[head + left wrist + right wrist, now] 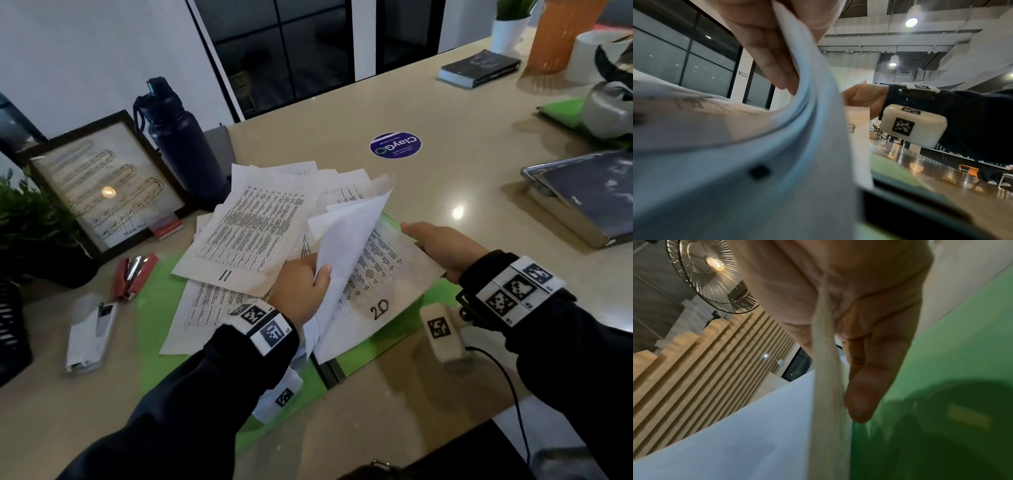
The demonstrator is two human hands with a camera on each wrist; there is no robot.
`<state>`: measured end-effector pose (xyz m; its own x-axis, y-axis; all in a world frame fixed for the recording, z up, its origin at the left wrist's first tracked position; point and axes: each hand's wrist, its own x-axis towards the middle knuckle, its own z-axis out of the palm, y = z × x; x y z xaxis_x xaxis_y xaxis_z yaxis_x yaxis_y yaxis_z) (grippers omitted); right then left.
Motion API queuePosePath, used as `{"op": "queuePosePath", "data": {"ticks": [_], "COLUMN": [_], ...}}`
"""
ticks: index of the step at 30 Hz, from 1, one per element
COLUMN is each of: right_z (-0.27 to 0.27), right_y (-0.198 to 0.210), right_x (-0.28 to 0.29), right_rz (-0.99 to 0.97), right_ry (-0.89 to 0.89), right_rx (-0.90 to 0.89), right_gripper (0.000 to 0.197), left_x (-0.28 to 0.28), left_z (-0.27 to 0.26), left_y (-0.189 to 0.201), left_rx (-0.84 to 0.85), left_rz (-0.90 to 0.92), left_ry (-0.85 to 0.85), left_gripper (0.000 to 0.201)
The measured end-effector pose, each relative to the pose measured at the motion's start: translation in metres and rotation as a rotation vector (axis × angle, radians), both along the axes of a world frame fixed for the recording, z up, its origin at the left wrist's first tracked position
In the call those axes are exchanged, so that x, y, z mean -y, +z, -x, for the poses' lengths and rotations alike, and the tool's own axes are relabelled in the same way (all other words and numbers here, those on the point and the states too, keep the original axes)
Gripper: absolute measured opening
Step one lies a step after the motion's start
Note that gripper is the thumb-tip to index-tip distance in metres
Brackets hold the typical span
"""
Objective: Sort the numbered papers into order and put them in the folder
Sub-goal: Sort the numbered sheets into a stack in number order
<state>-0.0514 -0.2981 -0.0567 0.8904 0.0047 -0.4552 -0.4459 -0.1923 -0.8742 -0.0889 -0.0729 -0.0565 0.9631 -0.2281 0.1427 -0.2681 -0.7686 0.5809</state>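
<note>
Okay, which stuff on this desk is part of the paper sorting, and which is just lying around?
In the job: numbered papers, green folder, left hand, right hand.
Lying about: stapler, water bottle, picture frame, book, laptop.

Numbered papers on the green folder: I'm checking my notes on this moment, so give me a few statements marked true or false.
1. The left hand pinches a lifted white sheet. True.
2. The sheet marked 20 lies over the green folder. True.
3. The right hand rests on the laptop. False: it holds the right edge of the sheet marked 20.
4. The sheet marked 11 is right of the sheet marked 20. False: it is to its left.
5. The red stapler lies left of the papers. True.
</note>
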Motion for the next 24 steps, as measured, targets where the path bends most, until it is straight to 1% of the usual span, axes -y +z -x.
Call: {"op": "queuePosePath", "data": {"ticks": [2,6,9,11,12,14,16,18,19,21,22,23,24], "right_z": [-0.002,0.001,0.005,0.007,0.008,0.008,0.001,-0.006,-0.009,-0.012,-0.017,-0.029,-0.038], "right_y": [-0.005,-0.01,-0.009,-0.008,-0.007,0.0,0.011,0.028,0.039,0.058,0.062,0.058,0.058], "right_x": [0.004,0.008,0.008,0.008,0.007,0.007,0.018,0.038,0.048,0.066,0.079,0.1,0.116], "right_rz": [0.048,0.189,0.33,0.426,0.437,0.458,0.529,0.547,0.534,0.404,0.321,0.268,0.226], "right_ry": [-0.005,0.07,0.156,0.24,0.259,0.24,0.104,-0.141,-0.286,-0.536,-0.614,-0.642,-0.661], "right_rx": [0.007,-0.037,-0.036,-0.043,-0.041,0.003,0.139,0.358,0.45,0.656,0.77,0.827,0.862], "right_gripper": [0.031,0.024,0.007,0.009,0.011,0.013,0.015,0.016,0.018,0.023,0.022,0.017,0.019], "left_x": [-0.002,-0.004,-0.003,-0.003,-0.003,-0.003,-0.004,-0.004,-0.004,-0.004,-0.005,-0.006,-0.006], "left_z": [-0.002,-0.004,-0.004,-0.004,-0.004,-0.003,-0.003,-0.004,-0.004,-0.004,-0.004,-0.004,-0.003], "left_y": [-0.001,-0.001,-0.001,-0.002,-0.003,-0.004,-0.005,-0.005,-0.005,-0.004,-0.004,-0.005,-0.006], "left_rx": [0.035,0.052,0.068,0.066,0.06,0.055,0.07,0.079,0.074,0.06,0.016,-0.076,-0.223], "left_rz": [-0.009,0.009,0.006,0.004,0.008,0.012,0.008,0.008,0.012,0.011,0.008,0.017,0.019], "left_ry": [0.018,0.067,0.061,0.059,0.057,0.06,0.072,0.093,0.1,0.083,0.035,-0.051,-0.189], "left_gripper": [0.054,0.053,0.052,0.046,0.044,0.047,0.046,0.044,0.044,0.049,0.052,0.054,0.058]}}
